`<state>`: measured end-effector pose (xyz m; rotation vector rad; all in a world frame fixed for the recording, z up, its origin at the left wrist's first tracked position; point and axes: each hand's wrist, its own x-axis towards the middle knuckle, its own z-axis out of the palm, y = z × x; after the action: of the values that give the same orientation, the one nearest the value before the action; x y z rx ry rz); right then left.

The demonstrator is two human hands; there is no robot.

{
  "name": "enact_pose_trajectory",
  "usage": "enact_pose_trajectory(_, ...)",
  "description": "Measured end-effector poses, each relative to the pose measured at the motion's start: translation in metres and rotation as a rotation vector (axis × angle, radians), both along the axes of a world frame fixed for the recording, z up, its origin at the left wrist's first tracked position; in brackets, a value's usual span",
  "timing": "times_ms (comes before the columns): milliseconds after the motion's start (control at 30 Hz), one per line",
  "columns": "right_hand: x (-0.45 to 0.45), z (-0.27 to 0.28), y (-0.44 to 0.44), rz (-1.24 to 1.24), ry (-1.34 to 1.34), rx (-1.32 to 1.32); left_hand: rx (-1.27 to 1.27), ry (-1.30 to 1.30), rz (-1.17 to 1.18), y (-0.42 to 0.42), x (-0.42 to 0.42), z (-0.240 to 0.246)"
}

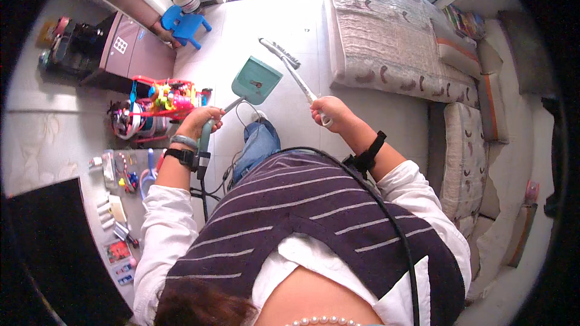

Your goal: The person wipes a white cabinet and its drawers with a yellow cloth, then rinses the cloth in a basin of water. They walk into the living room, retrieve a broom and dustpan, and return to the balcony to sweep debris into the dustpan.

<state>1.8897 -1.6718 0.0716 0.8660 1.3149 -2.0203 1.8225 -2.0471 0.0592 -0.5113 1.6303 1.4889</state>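
My left hand (pixel 199 122) grips the handle of a green long-handled dustpan (pixel 259 70). Its pan lies ahead of me at floor level, with a small dark bit of debris (pixel 256 84) in it. In my right hand (pixel 334 113) is the white handle of a broom (pixel 302 82), held near its top end. The broom's narrow bristled head (pixel 280 52) is just beyond the pan and to its right, apart from it. Whether the bristles touch the floor, I cannot tell. A small dark speck (pixel 307 30) shows on the pale tiles farther ahead.
A bed-like sofa with a patterned cover (pixel 385 40) lines the right side. At left are a blue child's chair (pixel 185 27), a cabinet (pixel 136 47), a red toy-laden cart (pixel 158 99) and a cluttered table (pixel 102 208). Dark cables (pixel 222 188) hang by my left leg.
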Motion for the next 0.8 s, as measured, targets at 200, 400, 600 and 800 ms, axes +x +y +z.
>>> enact_pose_trajectory(200,-0.171,-0.022,-0.021,-0.226,-0.061,0.053,-0.095,-0.067,-0.029,-0.061,-0.186,-0.019)
enact_pose_trajectory(400,-0.321,-0.045,-0.012,-0.433,-0.154,0.012,-0.142,-0.16,-0.007,-0.113,-0.348,-0.018)
enact_pose_trajectory(600,-0.481,-0.094,-0.001,-0.623,-0.239,0.045,-0.164,-0.257,-0.037,-0.13,-0.477,-0.025)
enact_pose_trajectory(800,-0.595,-0.143,-0.021,-0.735,-0.349,0.095,-0.232,-0.274,-0.159,-0.134,-0.591,-0.037)
